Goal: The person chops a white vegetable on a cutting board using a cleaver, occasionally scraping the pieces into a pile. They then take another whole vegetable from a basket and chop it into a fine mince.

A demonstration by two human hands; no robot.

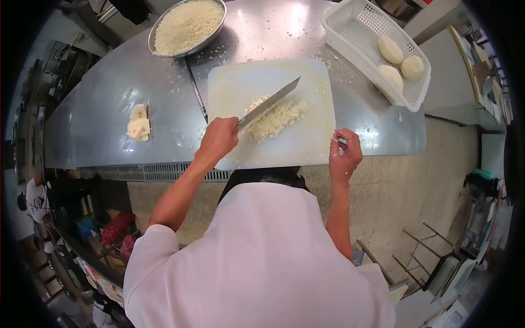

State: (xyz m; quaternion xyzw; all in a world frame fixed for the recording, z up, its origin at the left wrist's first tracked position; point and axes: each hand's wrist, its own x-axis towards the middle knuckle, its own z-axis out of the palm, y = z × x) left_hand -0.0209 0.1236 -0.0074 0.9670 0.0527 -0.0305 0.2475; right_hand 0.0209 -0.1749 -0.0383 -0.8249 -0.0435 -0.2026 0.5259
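My left hand [220,135] is closed around the handle of a kitchen knife [273,100]. Its long blade points up and to the right, over a heap of finely chopped pale vegetable [278,121]. Under the heap lies a white cutting board [306,147]. At the board's right edge is my right hand [345,153], fingers curled in toward the thumb, with white bits stuck to them. Whether anything sits between those fingertips is too small to tell.
A metal bowl [220,28] piled with chopped pale vegetable stands at the back left. A white perforated basket [350,46] at the back right holds three peeled round vegetables [390,50]. Cut pale pieces [139,128] lie left on the steel table [98,117]. Scraps dot the tabletop.
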